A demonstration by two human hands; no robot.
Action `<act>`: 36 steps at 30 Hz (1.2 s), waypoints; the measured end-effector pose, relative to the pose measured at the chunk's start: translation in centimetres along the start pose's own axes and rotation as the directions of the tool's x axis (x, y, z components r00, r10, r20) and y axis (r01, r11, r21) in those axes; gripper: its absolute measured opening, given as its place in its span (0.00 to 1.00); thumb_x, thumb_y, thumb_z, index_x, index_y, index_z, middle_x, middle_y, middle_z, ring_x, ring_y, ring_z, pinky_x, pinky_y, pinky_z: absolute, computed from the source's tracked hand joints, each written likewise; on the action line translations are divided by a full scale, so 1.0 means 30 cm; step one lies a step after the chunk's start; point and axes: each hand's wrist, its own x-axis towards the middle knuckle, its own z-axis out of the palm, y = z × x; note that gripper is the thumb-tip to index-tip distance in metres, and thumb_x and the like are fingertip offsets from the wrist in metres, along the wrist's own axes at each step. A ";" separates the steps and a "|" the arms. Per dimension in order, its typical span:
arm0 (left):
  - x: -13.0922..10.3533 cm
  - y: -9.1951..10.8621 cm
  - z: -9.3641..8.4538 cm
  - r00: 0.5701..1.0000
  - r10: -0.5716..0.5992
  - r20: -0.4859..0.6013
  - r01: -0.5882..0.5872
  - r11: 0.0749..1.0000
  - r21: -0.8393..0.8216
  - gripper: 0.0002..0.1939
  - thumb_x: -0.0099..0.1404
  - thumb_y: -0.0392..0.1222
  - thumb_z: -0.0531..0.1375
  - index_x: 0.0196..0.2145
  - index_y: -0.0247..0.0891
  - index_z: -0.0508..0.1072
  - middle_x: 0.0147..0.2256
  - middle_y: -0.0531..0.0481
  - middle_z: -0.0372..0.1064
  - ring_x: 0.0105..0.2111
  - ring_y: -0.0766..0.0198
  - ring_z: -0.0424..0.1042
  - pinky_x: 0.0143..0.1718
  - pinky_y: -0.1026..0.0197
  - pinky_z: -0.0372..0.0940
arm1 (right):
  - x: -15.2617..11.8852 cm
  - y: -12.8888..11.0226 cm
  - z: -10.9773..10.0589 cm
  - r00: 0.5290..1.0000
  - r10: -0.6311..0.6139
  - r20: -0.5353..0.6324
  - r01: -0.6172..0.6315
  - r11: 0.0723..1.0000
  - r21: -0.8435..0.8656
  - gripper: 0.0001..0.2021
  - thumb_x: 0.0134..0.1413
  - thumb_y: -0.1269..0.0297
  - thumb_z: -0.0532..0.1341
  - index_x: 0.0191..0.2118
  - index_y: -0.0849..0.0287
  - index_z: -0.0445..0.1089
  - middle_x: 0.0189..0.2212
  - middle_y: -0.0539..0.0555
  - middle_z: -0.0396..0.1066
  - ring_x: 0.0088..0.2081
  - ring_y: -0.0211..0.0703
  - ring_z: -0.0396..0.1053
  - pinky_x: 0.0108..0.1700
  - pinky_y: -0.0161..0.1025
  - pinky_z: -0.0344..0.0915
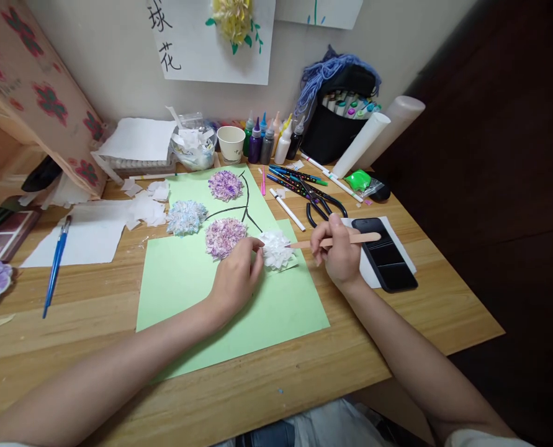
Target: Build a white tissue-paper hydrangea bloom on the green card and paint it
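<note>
White scraps (195, 138) lie in the bowl (192, 162), markers (350, 107) in the black case (325, 135). On green paper (187, 310) sits the white flower (276, 249), ruffled. Fingers of the right hand (339, 251) clamp the stick (367, 238); the left hand (236, 273) touches the flower, whether clamped I cannot tell.

soft light across the desk (444, 313), reflections on the phone (390, 256), deep dark at right, stretched edges
</note>
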 end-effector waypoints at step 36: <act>-0.023 0.017 -0.026 0.992 -0.099 0.073 0.103 0.993 -0.057 0.06 0.62 0.38 0.54 0.38 0.42 0.64 0.33 0.55 0.71 0.24 0.69 0.65 0.26 0.64 0.56 | -0.032 0.038 0.028 0.867 -0.323 0.378 0.462 0.805 -0.372 0.21 0.63 0.64 0.48 0.19 0.59 0.62 0.12 0.46 0.60 0.17 0.32 0.60 0.24 0.32 0.56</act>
